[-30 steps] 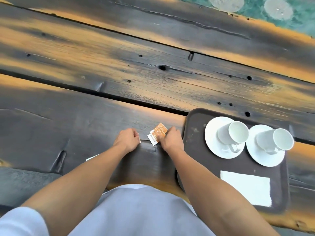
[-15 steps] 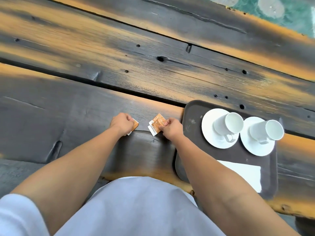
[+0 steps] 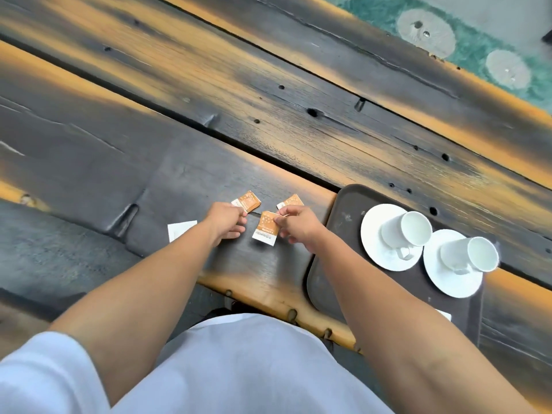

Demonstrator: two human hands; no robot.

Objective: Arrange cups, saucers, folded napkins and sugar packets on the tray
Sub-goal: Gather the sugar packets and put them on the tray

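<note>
A dark brown plastic tray (image 3: 334,228) lies near the near edge of the scorched black-and-orange plank table (image 3: 268,115), towards its right end. By the tray's far left corner a round white china saucer (image 3: 375,255) carries a white china cup (image 3: 400,231) with its handle turned to the near side. Just beside it to the right, a second white saucer (image 3: 448,283) carries a second white cup (image 3: 460,255). At the tray's near edge only a small white corner of a folded paper napkin (image 3: 446,315) shows past the right forearm. Three orange-and-white paper sugar packets are on or just over the table left of the tray, none of them on it. The right hand (image 3: 298,224) pinches the middle sugar packet (image 3: 266,228) by its upper right corner between thumb and forefinger, white end pointing to the near edge. The far sugar packet (image 3: 291,201) lies just beyond that hand's knuckles, partly hidden by them. The left hand (image 3: 227,221), its fingers curled, has its fingertips at the white end of the left sugar packet (image 3: 248,201); I cannot tell whether it pinches the packet or only touches it. Left of that wrist a second white paper napkin (image 3: 180,230) lies flat on the table, one edge hidden under the forearm.
</note>
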